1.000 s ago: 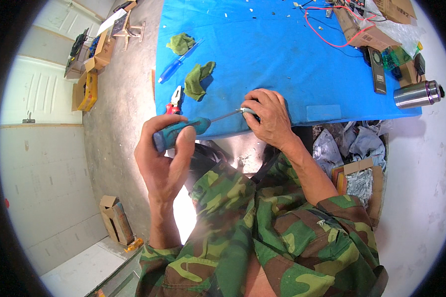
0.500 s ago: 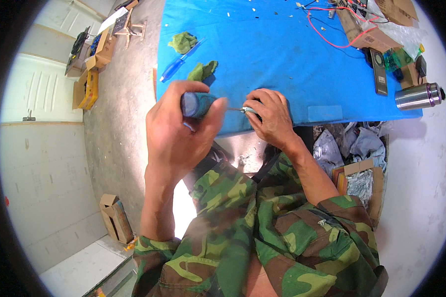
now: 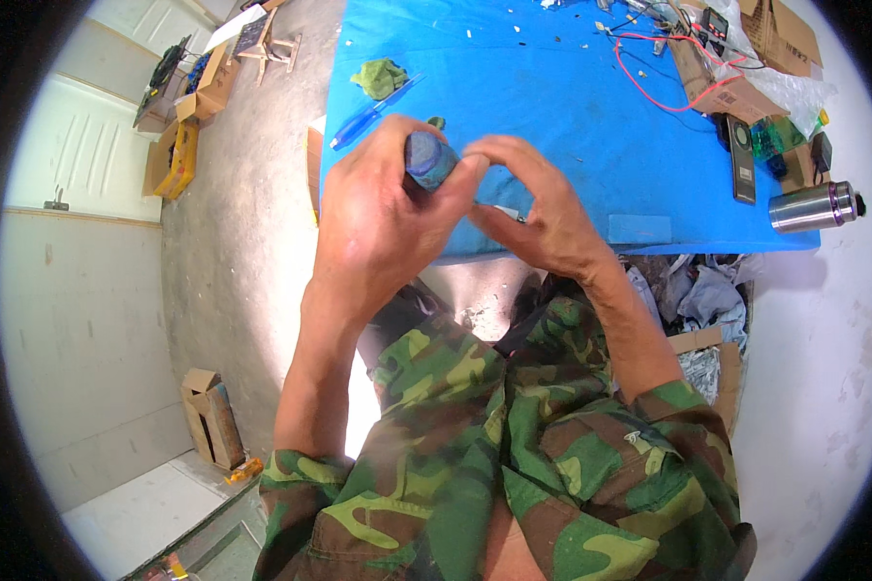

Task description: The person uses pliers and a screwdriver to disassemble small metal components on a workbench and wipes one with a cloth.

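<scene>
Wraps the left hand (image 3: 373,218) around the thick teal-blue handle of a screwdriver (image 3: 429,160), over the near part of the blue-covered counter (image 3: 581,136) — pressed together in a full grip, with the butt end turned up and the shaft hidden from view. Curves the fingers of the right hand (image 3: 547,218) just beside, with a gap between index finger and thumb. Shows a small pale piece (image 3: 507,211) near that thumb — cannot tell whether pinched in the right grip.

Beyond the left hand, a crumpled green rag (image 3: 379,77), with a slim blue tool (image 3: 361,123) just beside. On the right side of the counter, a looped red wire (image 3: 639,87) near a cardboard box (image 3: 736,99); closer in, a dark rectangular device (image 3: 742,160) and a steel flask (image 3: 812,208).
</scene>
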Demonstrator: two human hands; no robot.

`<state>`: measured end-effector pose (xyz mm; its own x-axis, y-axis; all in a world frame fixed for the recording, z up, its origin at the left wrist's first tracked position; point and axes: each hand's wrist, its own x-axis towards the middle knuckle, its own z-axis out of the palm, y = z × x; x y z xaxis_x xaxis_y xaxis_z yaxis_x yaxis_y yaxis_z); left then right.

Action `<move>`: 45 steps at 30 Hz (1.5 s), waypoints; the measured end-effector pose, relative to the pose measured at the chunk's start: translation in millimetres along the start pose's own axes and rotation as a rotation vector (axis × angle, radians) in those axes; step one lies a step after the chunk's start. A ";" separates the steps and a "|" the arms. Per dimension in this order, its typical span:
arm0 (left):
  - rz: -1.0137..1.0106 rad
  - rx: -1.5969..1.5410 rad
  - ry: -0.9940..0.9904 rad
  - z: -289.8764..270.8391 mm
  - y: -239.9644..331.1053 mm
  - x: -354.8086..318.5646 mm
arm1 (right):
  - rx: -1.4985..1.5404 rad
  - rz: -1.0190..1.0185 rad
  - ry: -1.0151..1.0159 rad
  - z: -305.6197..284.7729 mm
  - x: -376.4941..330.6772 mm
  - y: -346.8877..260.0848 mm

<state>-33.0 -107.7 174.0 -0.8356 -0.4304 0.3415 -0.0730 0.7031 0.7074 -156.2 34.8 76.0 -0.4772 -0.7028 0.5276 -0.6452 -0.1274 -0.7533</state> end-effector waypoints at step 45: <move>-0.074 -0.029 0.234 -60.3 -55.6 -57.7 | 0.242 0.210 0.032 24.9 44.5 -30.3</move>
<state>52.1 -156.2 152.2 -0.6793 -0.6021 0.4196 -0.1110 0.6495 0.7522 -143.0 -10.1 112.5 -0.6059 -0.7094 0.3601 -0.3718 -0.1477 -0.9165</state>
